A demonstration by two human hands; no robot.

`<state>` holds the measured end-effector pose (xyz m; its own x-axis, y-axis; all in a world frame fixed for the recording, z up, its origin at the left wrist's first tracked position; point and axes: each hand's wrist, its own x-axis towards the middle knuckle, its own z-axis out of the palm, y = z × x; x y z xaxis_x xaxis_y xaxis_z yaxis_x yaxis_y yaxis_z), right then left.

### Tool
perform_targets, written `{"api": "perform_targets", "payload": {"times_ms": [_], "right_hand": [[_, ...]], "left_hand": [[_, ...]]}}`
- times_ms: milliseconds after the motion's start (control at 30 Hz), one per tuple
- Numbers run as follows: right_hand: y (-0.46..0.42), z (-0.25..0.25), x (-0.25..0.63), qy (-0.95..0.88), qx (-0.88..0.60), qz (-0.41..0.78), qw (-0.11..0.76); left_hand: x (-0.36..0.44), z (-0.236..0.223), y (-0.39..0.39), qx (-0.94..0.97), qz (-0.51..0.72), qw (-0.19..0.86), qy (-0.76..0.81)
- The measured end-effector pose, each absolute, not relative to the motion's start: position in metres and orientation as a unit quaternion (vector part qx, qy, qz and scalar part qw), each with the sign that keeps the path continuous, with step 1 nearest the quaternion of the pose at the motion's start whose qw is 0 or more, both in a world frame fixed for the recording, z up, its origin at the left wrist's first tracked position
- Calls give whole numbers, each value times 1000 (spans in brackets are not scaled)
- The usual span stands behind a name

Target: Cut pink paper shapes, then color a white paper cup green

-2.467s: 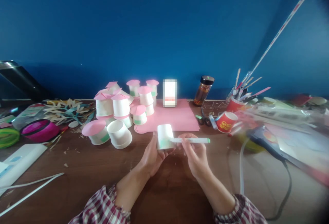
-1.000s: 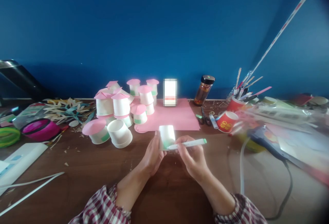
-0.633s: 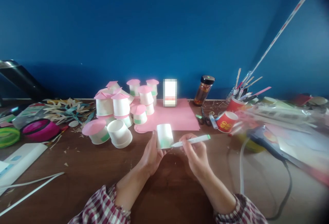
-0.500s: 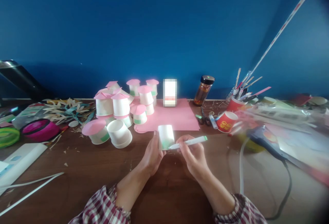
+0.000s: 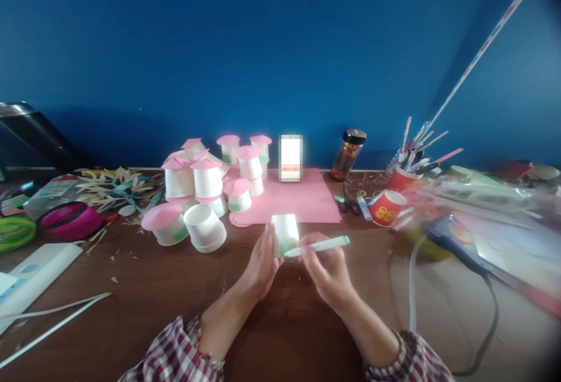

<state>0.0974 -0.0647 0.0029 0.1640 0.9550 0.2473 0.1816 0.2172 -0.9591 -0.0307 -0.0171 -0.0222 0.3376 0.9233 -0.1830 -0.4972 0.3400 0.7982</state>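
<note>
My left hand point(image 5: 262, 262) is closed around the left side of a white paper cup point(image 5: 286, 231), which is held above the table with green colouring near its lower edge. In my right hand point(image 5: 326, 268) is a white marker point(image 5: 322, 245) with a green end, pinched between the fingers. The marker's tip meets the green patch on the cup. To the left stand several white cups with pink paper cone roofs point(image 5: 162, 216), some stacked and some with green patches. A plain white cup point(image 5: 204, 227) without a roof sits at the front of that group.
Pink paper sheets point(image 5: 302, 204) lie behind my hands. A dark-lidded jar point(image 5: 349, 154), scissors point(image 5: 350, 201), a glue stick point(image 5: 364, 208) and a red cup point(image 5: 387, 208) are to the right, near a glue gun point(image 5: 458, 245) with its cord. A power strip point(image 5: 41, 268) lies at left.
The marker has shifted slightly left along the green patch on the cup, and the cup sits a touch further right in the view. Both hands keep their hold.
</note>
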Motion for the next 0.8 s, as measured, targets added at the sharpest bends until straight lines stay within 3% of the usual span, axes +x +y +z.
{"api": "perform_targets", "payload": {"times_ms": [800], "right_hand": [[-62,1,100,-521,-515,340,590]], "left_hand": [[-31,-19,-17,339,465,757,310]]}}
